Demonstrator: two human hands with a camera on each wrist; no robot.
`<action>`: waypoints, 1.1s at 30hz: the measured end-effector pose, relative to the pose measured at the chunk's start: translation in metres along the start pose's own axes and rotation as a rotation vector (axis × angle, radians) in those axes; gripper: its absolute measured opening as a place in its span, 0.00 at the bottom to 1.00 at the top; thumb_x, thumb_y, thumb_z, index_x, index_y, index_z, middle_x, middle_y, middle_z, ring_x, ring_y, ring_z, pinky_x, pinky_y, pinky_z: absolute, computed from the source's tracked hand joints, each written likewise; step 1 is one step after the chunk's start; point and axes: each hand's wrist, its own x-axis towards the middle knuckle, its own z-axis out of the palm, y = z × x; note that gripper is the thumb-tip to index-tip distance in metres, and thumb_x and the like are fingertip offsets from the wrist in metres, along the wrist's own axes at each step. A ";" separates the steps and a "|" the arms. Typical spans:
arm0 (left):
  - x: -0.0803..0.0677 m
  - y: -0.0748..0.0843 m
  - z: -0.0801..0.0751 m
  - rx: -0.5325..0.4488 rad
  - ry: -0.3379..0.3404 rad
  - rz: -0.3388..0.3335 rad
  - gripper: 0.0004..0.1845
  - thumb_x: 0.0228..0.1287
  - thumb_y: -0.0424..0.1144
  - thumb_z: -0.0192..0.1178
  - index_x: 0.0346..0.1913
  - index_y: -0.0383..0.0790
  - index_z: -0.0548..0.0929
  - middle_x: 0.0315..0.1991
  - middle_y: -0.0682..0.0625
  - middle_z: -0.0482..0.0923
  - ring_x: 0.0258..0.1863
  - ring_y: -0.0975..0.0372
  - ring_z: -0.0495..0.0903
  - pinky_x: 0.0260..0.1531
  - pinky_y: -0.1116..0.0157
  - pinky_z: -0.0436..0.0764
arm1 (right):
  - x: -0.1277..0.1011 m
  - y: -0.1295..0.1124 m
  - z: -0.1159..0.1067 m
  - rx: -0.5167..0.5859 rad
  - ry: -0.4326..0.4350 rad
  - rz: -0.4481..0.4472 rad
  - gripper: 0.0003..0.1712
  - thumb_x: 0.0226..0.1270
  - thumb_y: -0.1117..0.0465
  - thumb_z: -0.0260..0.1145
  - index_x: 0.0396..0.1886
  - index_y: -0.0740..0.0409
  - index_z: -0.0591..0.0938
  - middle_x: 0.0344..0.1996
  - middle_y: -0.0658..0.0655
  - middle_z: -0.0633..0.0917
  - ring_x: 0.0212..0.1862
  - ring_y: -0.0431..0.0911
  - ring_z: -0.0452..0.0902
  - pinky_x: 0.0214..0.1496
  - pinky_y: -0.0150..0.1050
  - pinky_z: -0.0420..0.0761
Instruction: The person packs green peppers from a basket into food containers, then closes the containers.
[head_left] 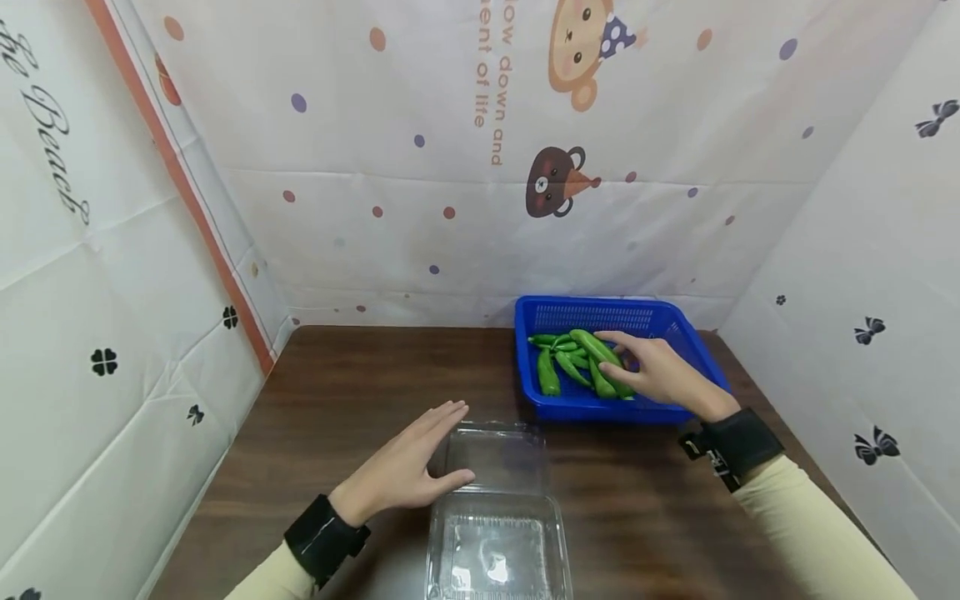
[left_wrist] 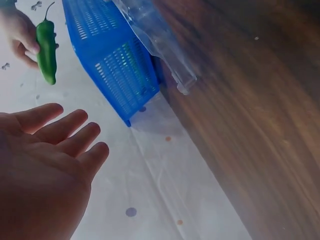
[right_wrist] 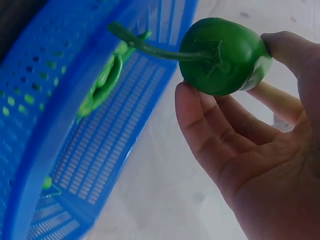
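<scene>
Cream sleeves (head_left: 817, 521), black wristbands (head_left: 738, 442)

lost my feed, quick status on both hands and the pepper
Right hand pinches a green pepper over the blue basket. Left hand flat, fingers straight, against the open clear clamshell. Nothing between basket and clamshell.

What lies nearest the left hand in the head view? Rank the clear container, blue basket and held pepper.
1. Clear container, touching the left hand at its right.
2. Blue basket, back right on the table.
3. Held pepper, over the basket, gripped by the right hand.
</scene>
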 end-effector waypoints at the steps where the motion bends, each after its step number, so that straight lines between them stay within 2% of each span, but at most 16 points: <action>1: -0.004 0.001 -0.001 0.000 -0.005 -0.003 0.50 0.67 0.73 0.55 0.82 0.46 0.58 0.81 0.53 0.56 0.80 0.57 0.54 0.75 0.48 0.61 | -0.001 -0.003 0.001 0.001 0.000 -0.008 0.31 0.76 0.54 0.67 0.73 0.60 0.73 0.29 0.46 0.81 0.25 0.38 0.70 0.28 0.36 0.69; 6: -0.021 0.006 -0.005 -0.019 -0.002 0.005 0.52 0.64 0.73 0.59 0.82 0.46 0.58 0.81 0.56 0.55 0.80 0.57 0.55 0.76 0.48 0.61 | -0.002 -0.020 0.004 0.024 -0.005 -0.044 0.31 0.76 0.54 0.67 0.74 0.58 0.72 0.26 0.45 0.77 0.21 0.37 0.66 0.26 0.34 0.67; 9: -0.030 0.007 -0.005 -0.025 -0.002 0.017 0.54 0.63 0.71 0.63 0.82 0.44 0.57 0.81 0.55 0.54 0.80 0.55 0.55 0.76 0.49 0.60 | -0.003 -0.030 0.007 0.037 -0.009 -0.066 0.32 0.76 0.54 0.66 0.74 0.57 0.72 0.29 0.46 0.80 0.23 0.37 0.70 0.27 0.34 0.71; 12: -0.039 0.007 -0.002 -0.014 -0.006 0.038 0.56 0.60 0.70 0.66 0.82 0.41 0.58 0.81 0.52 0.55 0.79 0.53 0.56 0.76 0.49 0.59 | -0.007 -0.037 0.013 0.053 -0.007 -0.087 0.32 0.76 0.54 0.66 0.75 0.56 0.72 0.37 0.47 0.84 0.30 0.37 0.77 0.31 0.36 0.78; 16: -0.054 0.009 0.003 -0.009 -0.018 0.061 0.57 0.58 0.68 0.69 0.81 0.37 0.58 0.81 0.49 0.56 0.79 0.50 0.58 0.75 0.47 0.61 | -0.016 -0.044 0.022 0.089 -0.009 -0.096 0.32 0.75 0.54 0.67 0.75 0.55 0.72 0.40 0.47 0.85 0.33 0.35 0.79 0.33 0.36 0.81; 21: -0.068 0.012 0.005 -0.008 -0.020 0.048 0.59 0.55 0.67 0.72 0.81 0.40 0.58 0.81 0.50 0.57 0.79 0.50 0.58 0.72 0.45 0.66 | -0.022 -0.055 0.031 0.112 -0.008 -0.096 0.31 0.74 0.55 0.68 0.73 0.55 0.74 0.31 0.42 0.80 0.26 0.34 0.72 0.27 0.33 0.72; 28: -0.077 0.011 0.010 -0.005 -0.032 0.088 0.63 0.52 0.69 0.72 0.82 0.39 0.56 0.81 0.49 0.55 0.79 0.49 0.55 0.73 0.43 0.62 | -0.026 -0.070 0.040 0.162 -0.047 -0.089 0.31 0.75 0.53 0.68 0.74 0.52 0.73 0.26 0.40 0.75 0.24 0.34 0.69 0.24 0.31 0.70; 33: -0.078 0.011 0.013 0.010 -0.012 0.120 0.64 0.50 0.69 0.73 0.81 0.35 0.57 0.81 0.47 0.55 0.79 0.49 0.55 0.73 0.43 0.63 | -0.028 -0.079 0.043 0.181 -0.051 -0.121 0.31 0.75 0.53 0.67 0.75 0.49 0.72 0.23 0.40 0.72 0.24 0.34 0.67 0.25 0.31 0.69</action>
